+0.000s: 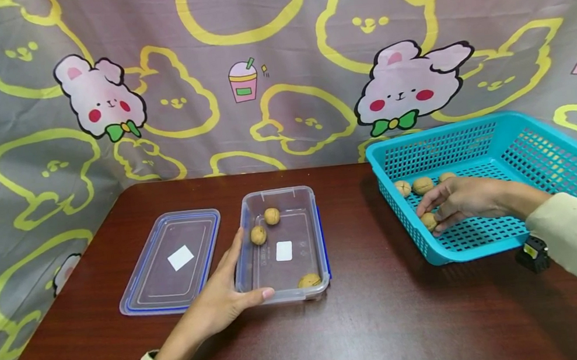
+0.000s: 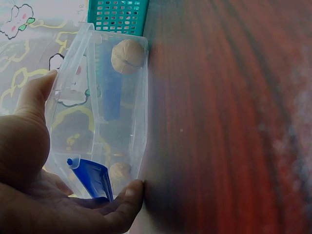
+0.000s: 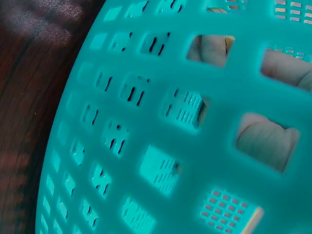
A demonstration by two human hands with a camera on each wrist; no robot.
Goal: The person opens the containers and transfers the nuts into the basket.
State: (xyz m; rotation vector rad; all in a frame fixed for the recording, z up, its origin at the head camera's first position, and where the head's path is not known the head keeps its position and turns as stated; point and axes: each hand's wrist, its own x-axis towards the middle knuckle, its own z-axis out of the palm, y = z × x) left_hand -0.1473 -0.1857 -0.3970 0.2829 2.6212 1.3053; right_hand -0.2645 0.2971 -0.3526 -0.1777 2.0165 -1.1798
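Note:
My left hand [image 1: 218, 296] holds the near-left corner of a clear plastic container [image 1: 322, 241], its thumb at the front rim and its fingers along the left side. Inside sit two walnuts toward the back left and a walnut [image 1: 309, 281] in the near-right corner. In the left wrist view, a blue latch [image 2: 92, 179] hangs beside the fingers. Over in a turquoise basket [image 1: 414, 231], my right hand [image 1: 462, 200] pinches a walnut [image 1: 429, 221] near the left wall. Through the basket's holes, the right wrist view shows parts of fingers [image 3: 267, 141].
A clear lid [image 1: 159, 287] with a blue seal and a white label lies left of the container. More walnuts [image 1: 423, 185] rest along the basket's back left, partly behind the right hand. A cartoon-printed curtain [image 1: 277, 75] hangs behind the brown table [image 1: 371, 318].

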